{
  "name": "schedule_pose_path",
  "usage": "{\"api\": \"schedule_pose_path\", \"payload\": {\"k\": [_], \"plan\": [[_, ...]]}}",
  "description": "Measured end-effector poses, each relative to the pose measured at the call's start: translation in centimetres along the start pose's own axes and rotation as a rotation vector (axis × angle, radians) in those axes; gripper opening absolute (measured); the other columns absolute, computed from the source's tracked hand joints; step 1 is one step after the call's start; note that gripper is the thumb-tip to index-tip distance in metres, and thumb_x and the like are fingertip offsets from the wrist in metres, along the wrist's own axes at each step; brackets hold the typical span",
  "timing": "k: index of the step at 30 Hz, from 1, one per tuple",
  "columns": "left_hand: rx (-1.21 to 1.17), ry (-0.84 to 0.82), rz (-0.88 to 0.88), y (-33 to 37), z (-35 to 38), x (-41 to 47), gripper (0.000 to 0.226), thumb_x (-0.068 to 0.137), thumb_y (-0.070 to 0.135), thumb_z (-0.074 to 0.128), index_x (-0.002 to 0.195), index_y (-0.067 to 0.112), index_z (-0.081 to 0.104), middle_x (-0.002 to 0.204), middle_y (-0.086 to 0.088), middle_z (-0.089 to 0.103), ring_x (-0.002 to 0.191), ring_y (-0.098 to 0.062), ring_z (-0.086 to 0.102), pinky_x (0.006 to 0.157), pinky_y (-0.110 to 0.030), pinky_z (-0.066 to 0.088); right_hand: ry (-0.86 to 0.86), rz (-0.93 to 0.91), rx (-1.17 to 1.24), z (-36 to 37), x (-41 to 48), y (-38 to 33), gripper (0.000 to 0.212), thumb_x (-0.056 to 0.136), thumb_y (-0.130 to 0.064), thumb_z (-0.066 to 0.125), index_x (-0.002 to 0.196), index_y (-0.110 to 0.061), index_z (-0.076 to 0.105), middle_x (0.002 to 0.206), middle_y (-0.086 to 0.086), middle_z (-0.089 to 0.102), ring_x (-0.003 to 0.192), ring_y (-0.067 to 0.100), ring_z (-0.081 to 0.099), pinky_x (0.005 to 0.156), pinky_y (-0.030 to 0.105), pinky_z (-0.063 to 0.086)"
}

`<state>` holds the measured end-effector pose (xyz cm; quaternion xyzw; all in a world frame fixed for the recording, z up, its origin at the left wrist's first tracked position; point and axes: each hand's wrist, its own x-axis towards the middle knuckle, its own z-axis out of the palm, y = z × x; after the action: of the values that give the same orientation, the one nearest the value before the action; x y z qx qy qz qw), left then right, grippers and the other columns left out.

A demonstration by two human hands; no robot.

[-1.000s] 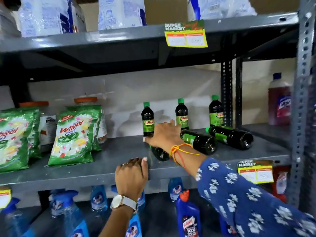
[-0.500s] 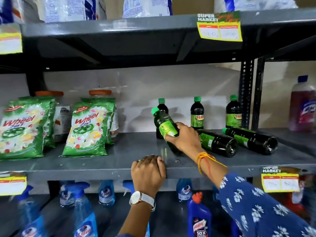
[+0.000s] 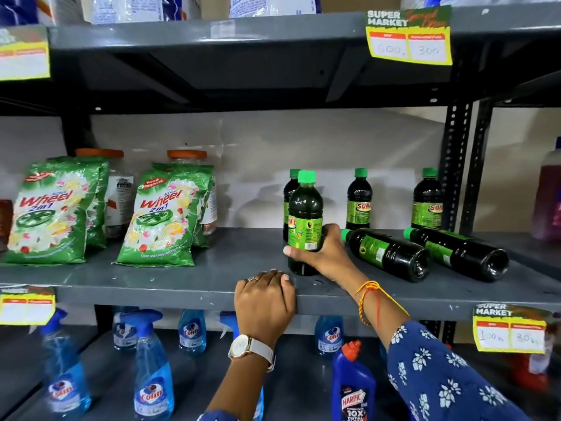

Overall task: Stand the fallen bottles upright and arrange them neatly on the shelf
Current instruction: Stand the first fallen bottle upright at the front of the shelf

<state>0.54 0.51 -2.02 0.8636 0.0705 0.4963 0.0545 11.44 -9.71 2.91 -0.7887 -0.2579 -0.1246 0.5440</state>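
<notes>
My right hand (image 3: 326, 255) grips a dark bottle (image 3: 304, 214) with a green cap and green label, held upright with its base on the grey middle shelf (image 3: 212, 284). Right behind it stands another such bottle (image 3: 289, 196), mostly hidden. Two more stand at the back: one in the middle (image 3: 358, 202) and one by the post (image 3: 427, 202). Two bottles lie on their sides to the right, the nearer (image 3: 387, 252) beside my wrist, the farther (image 3: 458, 253) beyond it. My left hand (image 3: 264, 302) rests curled over the shelf's front edge.
Green Wheel detergent packs (image 3: 161, 220) and orange-lidded jars (image 3: 186, 156) fill the shelf's left half. Blue Colin spray bottles (image 3: 153, 372) and a Harpic bottle (image 3: 353, 387) stand on the shelf below. A perforated upright post (image 3: 452, 165) bounds the right side, with a reddish bottle (image 3: 549, 192) beyond it.
My right hand lifted a fallen bottle from lying flat, through a tilt, to upright on the shelf. The camera moved closer. My left hand stayed on the shelf edge.
</notes>
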Motion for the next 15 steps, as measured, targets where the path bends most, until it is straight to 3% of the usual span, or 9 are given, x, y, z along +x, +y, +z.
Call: {"api": "schedule_pose_path", "payload": {"k": [2,4,5,6,8,11,15], "plan": [[0.001,-0.009,-0.003,0.00,0.04,0.03,0.040,0.084,0.024,0.038,0.066,0.012,0.071,0.071,-0.006,0.073,0.063,-0.023,0.067,0.060,-0.032,0.046,-0.027,0.020,-0.057,-0.07,0.01,-0.06,0.064,0.055,-0.039,0.087,0.103,-0.018,0.051,0.102,-0.001,0.057,0.093,0.013,0.057,0.072,0.018,0.042],[0.009,-0.014,-0.007,0.03,0.04,0.00,0.040,0.084,0.024,0.038,0.066,0.012,0.071,0.071,-0.006,0.073,0.062,-0.023,0.067,0.060,-0.032,0.046,-0.050,0.029,0.004,-0.26,0.18,0.11,0.029,0.064,-0.020,0.082,0.084,-0.027,0.061,0.087,-0.005,0.065,0.084,0.013,0.064,0.058,0.006,0.041],[0.011,-0.015,-0.010,0.06,0.05,-0.01,0.039,0.083,0.024,0.038,0.065,0.012,0.071,0.071,-0.006,0.073,0.062,-0.023,0.067,0.060,-0.032,0.046,-0.051,0.031,0.032,-0.37,0.33,0.25,0.025,0.067,-0.013,0.079,0.075,-0.029,0.060,0.081,-0.007,0.066,0.080,0.012,0.063,0.055,0.004,0.041],[0.013,-0.015,-0.012,0.06,0.07,-0.02,0.039,0.083,0.024,0.038,0.066,0.012,0.071,0.071,-0.005,0.074,0.063,-0.022,0.067,0.060,-0.032,0.046,-0.045,0.037,0.065,-0.43,0.34,0.23,0.026,0.068,-0.010,0.077,0.073,-0.029,0.059,0.079,-0.009,0.066,0.080,0.013,0.062,0.056,0.005,0.042],[0.018,-0.008,-0.013,0.06,0.14,-0.04,0.039,0.083,0.024,0.038,0.067,0.012,0.072,0.072,-0.005,0.074,0.064,-0.022,0.068,0.060,-0.032,0.046,-0.064,0.047,0.107,-0.51,0.29,0.15,0.033,0.063,-0.016,0.082,0.088,-0.025,0.062,0.090,-0.001,0.068,0.089,0.015,0.062,0.070,0.015,0.048],[0.017,0.011,-0.011,0.06,0.24,-0.06,0.040,0.083,0.024,0.038,0.067,0.011,0.072,0.072,-0.006,0.074,0.064,-0.022,0.068,0.061,-0.031,0.046,-0.076,0.030,0.038,-0.35,0.19,-0.04,0.065,0.057,-0.026,0.087,0.113,-0.009,0.059,0.108,0.010,0.067,0.101,0.020,0.063,0.089,0.033,0.051],[0.016,0.031,-0.008,0.06,0.28,-0.12,0.039,0.082,0.023,0.038,0.067,0.011,0.072,0.070,-0.006,0.073,0.063,-0.023,0.067,0.060,-0.030,0.045,-0.087,0.035,0.059,-0.33,0.15,0.19,0.050,0.066,-0.013,0.078,0.113,-0.011,0.060,0.106,0.009,0.070,0.100,0.023,0.064,0.085,0.030,0.050]]}}
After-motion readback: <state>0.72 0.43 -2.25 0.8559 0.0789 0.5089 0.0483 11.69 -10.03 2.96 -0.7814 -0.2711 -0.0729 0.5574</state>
